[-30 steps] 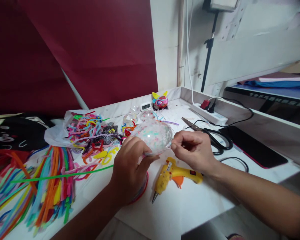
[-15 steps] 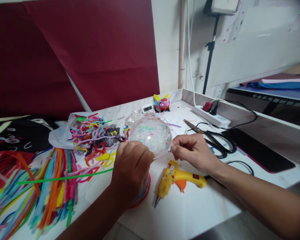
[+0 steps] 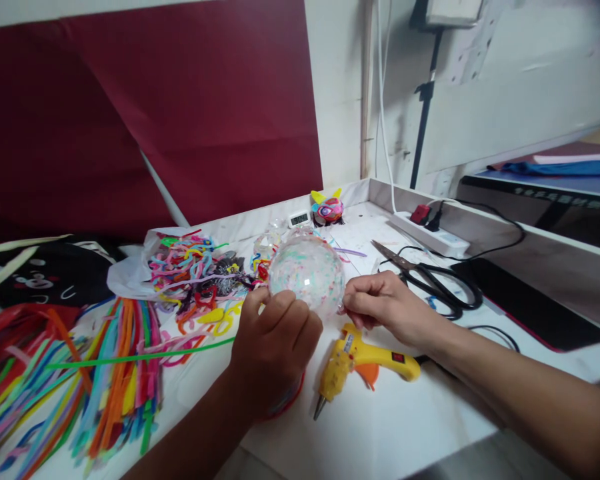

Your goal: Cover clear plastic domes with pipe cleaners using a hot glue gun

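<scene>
A clear, see-through ball (image 3: 306, 270) with small coloured specks is between my two hands in the middle of the table. My left hand (image 3: 280, 340) is closed at its lower left edge, knuckles up, with its fingertips hidden. On the ball's right rim my right hand (image 3: 377, 303) pinches with thumb and forefinger. Beneath my left hand, a round thing with a red edge (image 3: 295, 397) shows only in part. A green pipe cleaner (image 3: 145, 356) reaches up to my left wrist. Just below my right hand lies a yellow glue gun (image 3: 337, 363), its nozzle towards me.
Bundled pipe cleaners (image 3: 117, 373) and a bag of coloured pieces (image 3: 180, 267) cover the left side. Black scissors (image 3: 425, 270), a phone (image 3: 530, 303) and a power strip (image 3: 430, 233) lie right. A small clock (image 3: 299, 219) and a colourful horned figure (image 3: 329, 208) stand behind.
The ball has tilted and looks rounder now. My left hand has turned slightly and shifted right along its lower edge; my right hand still pinches the rim. The whole view has shifted slightly.
</scene>
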Action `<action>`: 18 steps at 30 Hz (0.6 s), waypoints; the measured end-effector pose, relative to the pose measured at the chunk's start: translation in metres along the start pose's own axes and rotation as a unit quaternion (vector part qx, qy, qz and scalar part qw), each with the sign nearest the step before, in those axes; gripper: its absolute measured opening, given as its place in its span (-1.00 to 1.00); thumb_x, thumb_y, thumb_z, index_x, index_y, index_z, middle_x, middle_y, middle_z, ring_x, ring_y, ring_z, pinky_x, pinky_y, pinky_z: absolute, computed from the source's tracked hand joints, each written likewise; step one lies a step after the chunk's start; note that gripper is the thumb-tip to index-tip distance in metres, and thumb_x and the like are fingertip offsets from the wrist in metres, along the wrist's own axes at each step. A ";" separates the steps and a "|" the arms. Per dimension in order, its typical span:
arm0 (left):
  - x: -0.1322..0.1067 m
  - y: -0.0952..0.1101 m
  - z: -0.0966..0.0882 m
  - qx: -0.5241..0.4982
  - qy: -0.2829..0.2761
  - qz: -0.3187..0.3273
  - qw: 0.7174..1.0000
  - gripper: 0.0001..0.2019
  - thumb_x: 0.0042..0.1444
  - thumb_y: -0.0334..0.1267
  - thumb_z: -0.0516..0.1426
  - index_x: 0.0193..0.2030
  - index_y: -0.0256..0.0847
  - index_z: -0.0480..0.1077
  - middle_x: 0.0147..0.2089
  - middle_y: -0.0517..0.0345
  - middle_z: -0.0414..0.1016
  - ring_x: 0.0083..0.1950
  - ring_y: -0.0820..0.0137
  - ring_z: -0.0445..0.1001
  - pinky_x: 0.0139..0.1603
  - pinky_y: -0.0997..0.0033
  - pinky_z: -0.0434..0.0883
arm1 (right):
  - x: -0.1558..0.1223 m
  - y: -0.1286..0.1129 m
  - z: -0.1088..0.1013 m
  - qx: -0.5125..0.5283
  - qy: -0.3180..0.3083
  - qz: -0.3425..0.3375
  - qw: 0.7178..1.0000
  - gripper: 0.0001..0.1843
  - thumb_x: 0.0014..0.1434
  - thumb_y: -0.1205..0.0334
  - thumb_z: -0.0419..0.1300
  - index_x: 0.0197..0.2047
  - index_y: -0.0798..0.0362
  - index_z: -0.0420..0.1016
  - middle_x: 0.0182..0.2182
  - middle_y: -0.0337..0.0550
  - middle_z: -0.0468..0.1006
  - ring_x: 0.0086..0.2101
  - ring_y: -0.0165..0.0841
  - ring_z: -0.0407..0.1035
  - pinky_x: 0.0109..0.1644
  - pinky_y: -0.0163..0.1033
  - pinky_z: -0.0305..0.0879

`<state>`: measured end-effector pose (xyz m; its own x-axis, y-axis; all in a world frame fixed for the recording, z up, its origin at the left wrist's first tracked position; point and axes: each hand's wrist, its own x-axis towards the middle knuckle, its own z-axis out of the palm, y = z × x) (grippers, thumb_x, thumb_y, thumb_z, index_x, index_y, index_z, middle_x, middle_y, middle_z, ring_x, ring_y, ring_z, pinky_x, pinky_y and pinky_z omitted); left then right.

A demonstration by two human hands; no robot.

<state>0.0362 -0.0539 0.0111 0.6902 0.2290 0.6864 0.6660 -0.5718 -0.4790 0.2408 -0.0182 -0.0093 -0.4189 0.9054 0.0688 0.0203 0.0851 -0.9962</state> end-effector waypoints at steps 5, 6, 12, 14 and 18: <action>-0.004 0.004 0.004 0.012 -0.015 -0.016 1.000 -0.90 0.18 -0.43 0.14 -0.19 -0.24 0.45 -0.24 0.06 0.56 -0.10 0.22 0.41 0.02 0.10 0.24 | -0.003 0.001 0.003 -0.011 0.048 -0.027 0.998 -0.82 0.02 0.30 0.15 -0.57 0.10 0.47 -0.70 -0.30 0.37 -0.61 -0.50 0.19 -0.53 -0.38 0.08; -0.004 0.005 0.004 0.019 -0.016 -0.019 1.000 -0.88 0.16 -0.41 0.18 -0.15 -0.23 0.46 -0.20 0.07 0.58 -0.09 0.21 0.41 0.03 0.08 0.23 | -0.003 0.001 0.004 -0.012 0.053 -0.032 0.998 -0.82 0.03 0.29 0.15 -0.56 0.10 0.49 -0.70 -0.30 0.37 -0.61 -0.49 0.20 -0.52 -0.37 0.10; 0.000 0.012 0.003 0.081 0.021 -0.020 0.996 -0.88 0.15 -0.43 0.21 -0.17 -0.20 0.50 -0.25 0.18 0.59 -0.05 0.29 0.43 0.16 0.04 0.13 | -0.005 0.000 0.008 -0.017 0.067 -0.038 0.997 -0.78 -0.01 0.24 0.16 -0.63 0.08 0.47 -0.73 -0.27 0.38 -0.62 -0.47 0.20 -0.52 -0.34 0.14; 0.004 0.014 0.002 0.101 0.027 -0.019 0.994 -0.88 0.17 -0.42 0.19 -0.17 -0.19 0.51 -0.27 0.21 0.57 -0.04 0.31 0.43 0.23 0.03 0.10 | -0.005 0.001 0.009 -0.024 0.072 -0.042 0.996 -0.76 -0.01 0.25 0.15 -0.66 0.07 0.45 -0.73 -0.26 0.38 -0.62 -0.46 0.20 -0.52 -0.33 0.14; 0.016 0.016 0.002 0.114 0.039 -0.008 0.993 -0.88 0.20 -0.40 0.17 -0.15 -0.19 0.50 -0.25 0.24 0.56 -0.02 0.35 0.43 0.37 0.00 0.00 | -0.006 0.003 0.004 -0.040 0.104 -0.064 0.992 -0.73 -0.01 0.28 0.14 -0.71 0.05 0.40 -0.73 -0.27 0.36 -0.62 -0.47 0.18 -0.51 -0.33 0.12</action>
<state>0.0588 -0.0573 0.0132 0.6613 0.1694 0.7307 0.7294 -0.3726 -0.5737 0.2398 -0.0251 -0.0133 -0.2264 0.9504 0.2133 0.0548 0.2311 -0.9714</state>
